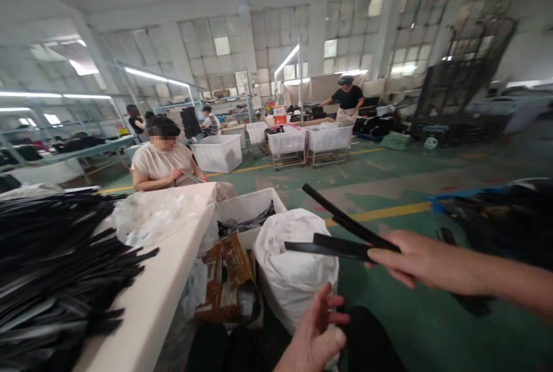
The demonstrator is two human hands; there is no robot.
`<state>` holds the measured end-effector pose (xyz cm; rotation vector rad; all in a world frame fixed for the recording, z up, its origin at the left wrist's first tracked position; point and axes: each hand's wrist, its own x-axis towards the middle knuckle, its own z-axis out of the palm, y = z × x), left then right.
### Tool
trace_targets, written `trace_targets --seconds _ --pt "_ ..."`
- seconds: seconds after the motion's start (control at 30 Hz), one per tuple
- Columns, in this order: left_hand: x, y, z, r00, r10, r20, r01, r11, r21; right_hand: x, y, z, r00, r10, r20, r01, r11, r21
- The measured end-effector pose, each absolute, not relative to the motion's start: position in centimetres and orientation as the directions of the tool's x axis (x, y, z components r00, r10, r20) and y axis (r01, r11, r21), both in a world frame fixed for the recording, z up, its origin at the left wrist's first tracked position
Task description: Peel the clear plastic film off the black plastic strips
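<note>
Several flat black strips (341, 249) are gripped by my right hand (415, 259), which is held out over the floor at the right. Their free ends fan out to the left, and one crosses in front of a white woven sack (298, 268). My left hand (317, 331) is low in the middle, just in front of the sack, fingers apart and holding nothing. On the white table (168, 277) to my left lies a large pile of similar black strips (64, 268), their ends pointing to the right.
Crumpled clear plastic (147, 216) lies on the table. A brown taped carton (228, 274) and a white bin (268, 202) stand beside the sack. Across the table sits a person (162, 159). A blue-rimmed container with dark material (496, 211) is at the right.
</note>
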<state>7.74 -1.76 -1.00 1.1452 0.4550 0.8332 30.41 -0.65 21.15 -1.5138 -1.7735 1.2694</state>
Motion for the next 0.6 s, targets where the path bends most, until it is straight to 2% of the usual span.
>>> trace_targets --seconds 0.07,0.17,0.27,0.43,0.53,0.6 --pt "8.5 -2.6 0.0 0.656 0.75 0.083 -0.411 0.263 0.873 29.8 -2.9 16.3 -0.27 0.9 -0.343 0.599 -0.122 -0.791" --pt "8.7 -3.7 0.9 0.555 0.831 0.036 -0.525 0.317 0.79 28.1 -5.6 9.5 -0.292 0.858 -0.422 0.533 -0.22 -0.817" --pt "8.3 -4.7 0.4 0.478 0.878 -0.035 -0.544 0.327 0.773 26.3 -7.7 4.3 -0.291 0.83 -0.475 0.45 -0.319 -0.834" --pt "7.9 -7.2 -1.9 0.446 0.867 -0.222 -0.308 0.381 0.872 24.2 -9.3 -0.3 -0.319 0.826 -0.464 0.352 -0.352 -0.868" --pt "8.2 -8.1 -2.6 0.467 0.853 -0.232 -0.158 0.339 0.928 23.6 -9.4 -1.9 -0.254 0.861 -0.441 0.318 -0.357 -0.878" --pt "8.7 -8.2 -2.9 0.475 0.849 -0.231 -0.14 0.332 0.933 23.8 -9.4 -2.8 -0.259 0.874 -0.411 0.245 -0.352 -0.903"
